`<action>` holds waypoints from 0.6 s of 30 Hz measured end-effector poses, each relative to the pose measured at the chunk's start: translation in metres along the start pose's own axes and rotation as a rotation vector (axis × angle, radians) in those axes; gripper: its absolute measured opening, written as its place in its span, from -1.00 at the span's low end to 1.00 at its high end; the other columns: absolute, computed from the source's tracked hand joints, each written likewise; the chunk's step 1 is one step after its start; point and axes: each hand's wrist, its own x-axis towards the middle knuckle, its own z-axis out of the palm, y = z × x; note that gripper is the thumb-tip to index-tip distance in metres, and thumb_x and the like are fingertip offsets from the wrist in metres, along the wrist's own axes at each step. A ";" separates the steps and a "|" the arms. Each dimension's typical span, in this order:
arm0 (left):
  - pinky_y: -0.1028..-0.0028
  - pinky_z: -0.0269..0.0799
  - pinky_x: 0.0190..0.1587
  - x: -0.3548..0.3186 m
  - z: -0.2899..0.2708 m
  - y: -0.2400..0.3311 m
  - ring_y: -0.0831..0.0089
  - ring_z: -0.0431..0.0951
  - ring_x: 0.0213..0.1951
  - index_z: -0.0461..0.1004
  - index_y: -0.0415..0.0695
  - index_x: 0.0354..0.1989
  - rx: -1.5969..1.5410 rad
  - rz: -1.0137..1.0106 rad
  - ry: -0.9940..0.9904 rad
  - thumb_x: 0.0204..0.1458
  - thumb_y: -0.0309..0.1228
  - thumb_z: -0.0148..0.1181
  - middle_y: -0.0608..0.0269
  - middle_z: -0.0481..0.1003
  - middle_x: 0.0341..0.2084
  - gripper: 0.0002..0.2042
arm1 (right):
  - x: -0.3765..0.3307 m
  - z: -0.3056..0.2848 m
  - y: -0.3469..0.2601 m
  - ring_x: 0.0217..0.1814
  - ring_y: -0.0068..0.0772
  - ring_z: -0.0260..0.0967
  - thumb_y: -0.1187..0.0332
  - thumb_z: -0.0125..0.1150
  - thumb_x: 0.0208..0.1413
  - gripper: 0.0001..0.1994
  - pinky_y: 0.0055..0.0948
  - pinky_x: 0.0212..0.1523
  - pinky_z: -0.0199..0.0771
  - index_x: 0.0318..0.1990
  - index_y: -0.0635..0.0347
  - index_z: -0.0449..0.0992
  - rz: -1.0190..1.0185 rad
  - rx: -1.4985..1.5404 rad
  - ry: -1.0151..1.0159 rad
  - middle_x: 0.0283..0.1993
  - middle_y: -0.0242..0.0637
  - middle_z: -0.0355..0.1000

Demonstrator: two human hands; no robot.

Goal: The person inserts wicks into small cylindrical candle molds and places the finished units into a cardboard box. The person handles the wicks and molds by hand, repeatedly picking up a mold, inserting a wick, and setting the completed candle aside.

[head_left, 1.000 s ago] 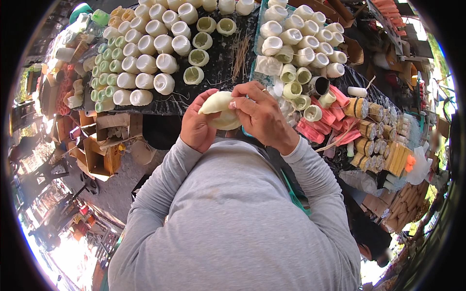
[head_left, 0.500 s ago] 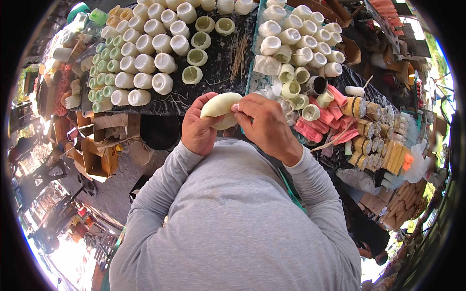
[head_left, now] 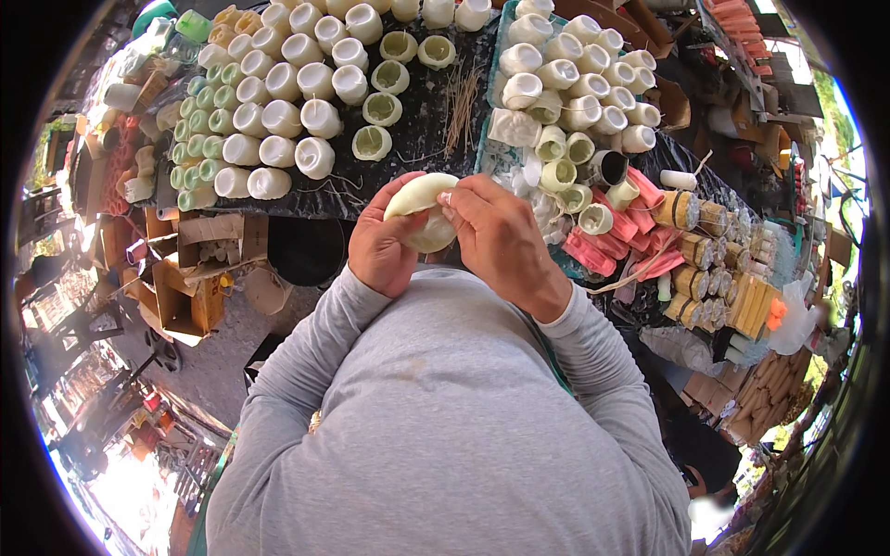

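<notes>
Just in front of my chest, my left hand [head_left: 380,248] is closed round the side of a pale cream, hollow cup-like piece [head_left: 419,196], its thumb over the near side. The piece has a thick rolled rim and looks like soft rubber or wax. My right hand [head_left: 508,243] pinches the rim at its right with thumb and forefinger, the other fingers curled. The underside is partly hidden by my hands. Beyond them on the black-covered table [head_left: 417,153] stand several hollow pale green cups [head_left: 381,109] and rows of white rounded cups [head_left: 315,158].
A teal-edged tray [head_left: 484,120] to the right holds more white cups [head_left: 523,90]. Pink pieces [head_left: 598,250] and banded bundles of tan sticks [head_left: 692,248] lie nearer right. Thin sticks [head_left: 458,111] rest mid-table. An open cardboard box [head_left: 190,301] stands low at left.
Both hands keep hold of the cream piece. It has tilted a little, showing more below the rim, and my right hand's grip on the rim has shifted slightly.
</notes>
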 end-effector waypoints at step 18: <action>0.22 0.55 0.28 -0.003 -0.001 0.001 0.22 0.63 0.16 0.43 -0.30 0.33 0.026 0.001 -0.038 0.17 -0.74 0.17 0.01 0.59 0.15 -0.50 | 0.001 -0.006 -0.008 -0.22 0.11 0.60 0.59 0.31 0.20 -0.88 -0.12 -0.23 0.62 -0.12 0.39 0.62 0.057 0.034 -0.025 -0.12 -0.05 0.56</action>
